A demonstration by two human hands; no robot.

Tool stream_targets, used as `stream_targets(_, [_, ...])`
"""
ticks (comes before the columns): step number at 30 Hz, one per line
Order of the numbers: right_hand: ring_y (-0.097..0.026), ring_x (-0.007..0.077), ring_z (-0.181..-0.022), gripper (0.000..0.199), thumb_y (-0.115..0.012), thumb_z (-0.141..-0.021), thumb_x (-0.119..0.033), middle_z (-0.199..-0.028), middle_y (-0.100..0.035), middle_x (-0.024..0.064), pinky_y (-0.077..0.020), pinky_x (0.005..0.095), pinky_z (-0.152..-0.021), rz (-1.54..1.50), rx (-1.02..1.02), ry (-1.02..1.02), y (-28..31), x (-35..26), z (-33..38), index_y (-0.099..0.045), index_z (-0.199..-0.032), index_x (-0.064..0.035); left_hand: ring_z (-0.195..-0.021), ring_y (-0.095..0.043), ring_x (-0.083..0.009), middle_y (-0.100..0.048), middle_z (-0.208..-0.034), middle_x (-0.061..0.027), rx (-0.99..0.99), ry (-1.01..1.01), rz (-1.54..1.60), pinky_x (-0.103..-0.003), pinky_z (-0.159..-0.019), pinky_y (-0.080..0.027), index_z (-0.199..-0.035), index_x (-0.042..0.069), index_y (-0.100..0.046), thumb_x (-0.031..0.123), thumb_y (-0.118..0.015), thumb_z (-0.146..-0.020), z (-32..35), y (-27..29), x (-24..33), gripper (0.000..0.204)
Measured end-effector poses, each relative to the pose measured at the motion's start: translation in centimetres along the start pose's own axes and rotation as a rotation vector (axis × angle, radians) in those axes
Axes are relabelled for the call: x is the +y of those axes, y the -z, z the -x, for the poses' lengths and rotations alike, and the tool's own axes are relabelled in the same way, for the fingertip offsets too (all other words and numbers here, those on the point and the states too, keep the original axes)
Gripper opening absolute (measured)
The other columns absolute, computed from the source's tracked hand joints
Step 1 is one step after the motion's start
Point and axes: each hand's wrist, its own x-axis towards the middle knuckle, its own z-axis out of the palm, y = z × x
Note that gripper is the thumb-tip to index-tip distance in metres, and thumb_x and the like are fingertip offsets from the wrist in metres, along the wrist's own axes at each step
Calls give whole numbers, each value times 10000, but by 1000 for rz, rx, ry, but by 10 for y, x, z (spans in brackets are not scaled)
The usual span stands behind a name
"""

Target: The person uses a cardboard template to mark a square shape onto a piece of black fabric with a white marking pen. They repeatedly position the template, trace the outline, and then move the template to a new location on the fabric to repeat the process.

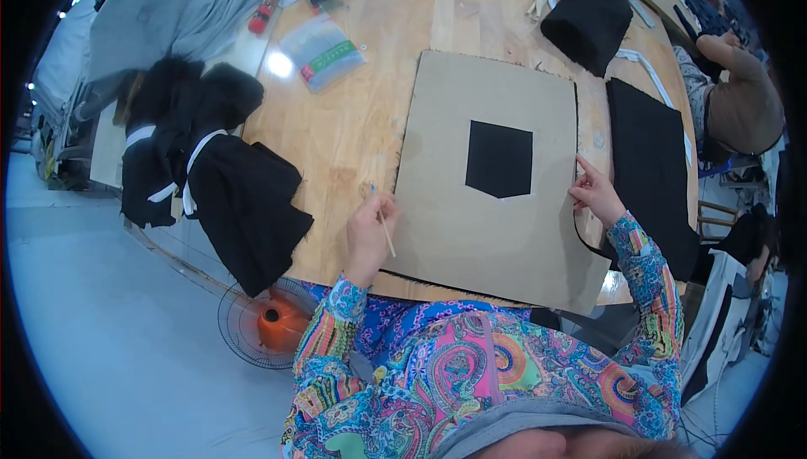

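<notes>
The person's patterned sleeves come up from the lower edge to a wooden table. The left hand is closed around a thin stick, resting at the left edge of a brown cardboard sheet that lies flat just in front of the person. The right hand is loose, fingers spread and touching the sheet's right edge, grasping nothing that can be made out. In the middle of the sheet lies a black pocket-shaped patch, pointed at its bottom, with a pale outline along its lower edge.

Black fabric lies flat to the right of the sheet, partly hidden under its edge. Dark garments hang over the table's left edge, above a fan on the floor, which is cut off by the person's sleeve.

Farther off, a clear plastic bag holds coloured strips too small to tell apart. A folded black piece sits at the far right, and a grey cloth covers the far left corner. Another person's arm shows at the right rim.
</notes>
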Motion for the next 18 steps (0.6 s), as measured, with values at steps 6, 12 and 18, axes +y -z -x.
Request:
stream_targets(6, [-558, 77, -652, 762, -574, -843, 37, -802, -496, 2, -532, 221, -551, -12, 34, 19, 0, 6, -3, -199, -1495, -85, -667, -573, -143, -594, -732, -37, -17, 41, -48, -285, -612, -465, -838, 35, -597, 51, -712, -735, -7, -1, 5, 155])
stream_targets(12, [-551, 71, -652, 753, -580, -841, 33, -808, -494, -1, -536, 214, -553, -32, 52, 13, -4, 3, 0, -221, -1491, -95, -675, -544, -80, -581, -739, 7, -72, 103, -95, -241, -623, -461, -855, 22, -607, 44, -729, -726, -9, 4, 8, 179])
stream_targets(18, [-557, 80, -663, 752, -584, -837, 31, -807, -504, 6, -545, 226, -565, -26, 57, 17, -3, 2, 3, -231, -1489, -95, -679, -540, -78, -583, -739, 6, -68, 98, -62, -241, -623, -459, -857, 23, -608, 44, -734, -723, -9, 4, 13, 185])
